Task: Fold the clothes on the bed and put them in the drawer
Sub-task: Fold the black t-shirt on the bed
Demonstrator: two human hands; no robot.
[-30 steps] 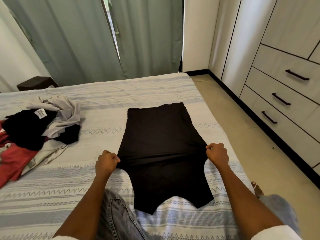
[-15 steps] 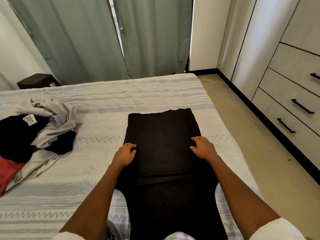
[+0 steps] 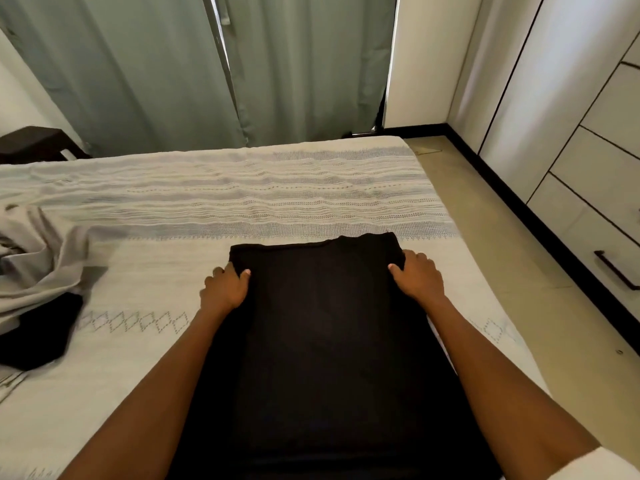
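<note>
A heap of grey and black clothes (image 3: 38, 289) lies well left of the left hand (image 3: 225, 287), whose fingers (image 3: 242, 276) pinch the black garment (image 3: 325, 341) spread flat on the bed (image 3: 242, 202), the right hand (image 3: 419, 278) pinching its opposite far corner, drawers (image 3: 602, 237) beyond.

1. The room is evenly bright with soft daylight; a thin bright slit shows between the green curtains (image 3: 194, 71) at the top.
2. Shadows are faint: a soft one lies under the grey garment (image 3: 38, 258) at the left, on the bed (image 3: 242, 188).
3. The black garment (image 3: 322, 341) reads as a flat dark mass with almost no fold detail.
4. Wide-angle distortion bends the wardrobe (image 3: 561, 109) lines and the bed edge.
5. Fine textures look slightly soft, most at the left edge.
</note>
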